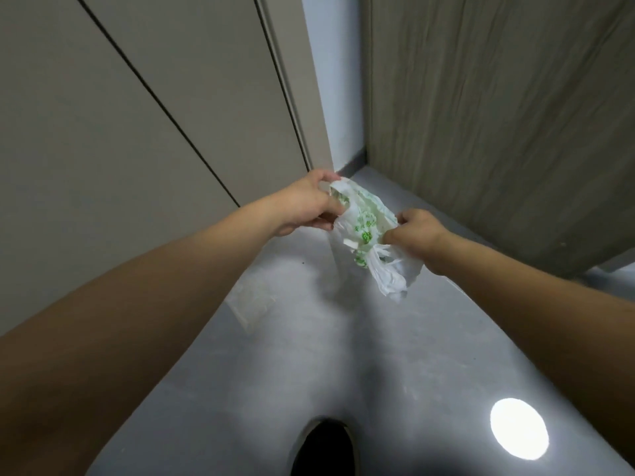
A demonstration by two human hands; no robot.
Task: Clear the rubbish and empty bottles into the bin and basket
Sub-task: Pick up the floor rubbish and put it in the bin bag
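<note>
A thin white plastic bag (369,235) with green print hangs in the air between my two hands, above the grey floor. My left hand (309,204) pinches its upper left edge. My right hand (415,235) grips its right side, with the bag's handles and loose end drooping below. The bag is crumpled and partly spread. No bin, basket or bottle shows in this view.
Beige cabinet doors (120,132) stand on the left and a wood-grain panel (498,115) on the right, meeting at a narrow white corner. The glossy grey floor (309,355) runs between them. A faint clear wrapper (254,300) lies on the floor. A dark shoe tip (323,448) shows at the bottom.
</note>
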